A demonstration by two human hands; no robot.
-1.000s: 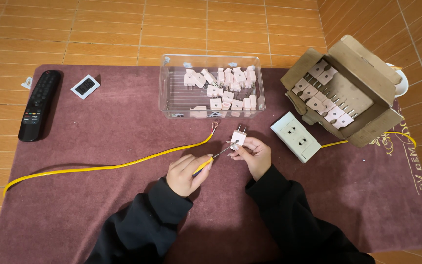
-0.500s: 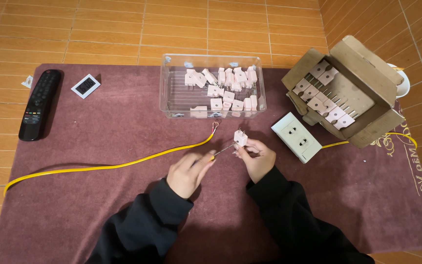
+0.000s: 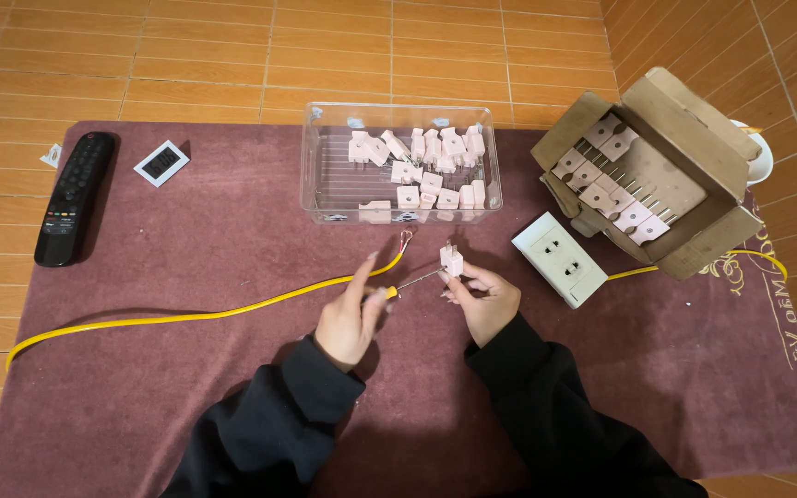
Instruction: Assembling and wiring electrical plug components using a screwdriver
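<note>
Our right hand point(image 3: 486, 300) is curled around a small pale pink plastic plug point(image 3: 451, 259), pinching it upright by its lower body with the two metal prongs pointing away from us. Our left hand point(image 3: 350, 314) is loosely closed on a thin screwdriver with a yellow handle point(image 3: 405, 285), index finger raised. The tool's long axis runs from the left hand rightward and slightly up, its tip reaching the plug's side, so the plug lies just right of the left hand. A yellow cable point(image 3: 232, 312) passes under the left hand, its bared end point(image 3: 405, 240) near a clear plastic bin point(image 3: 325, 166) of similar plugs.
</note>
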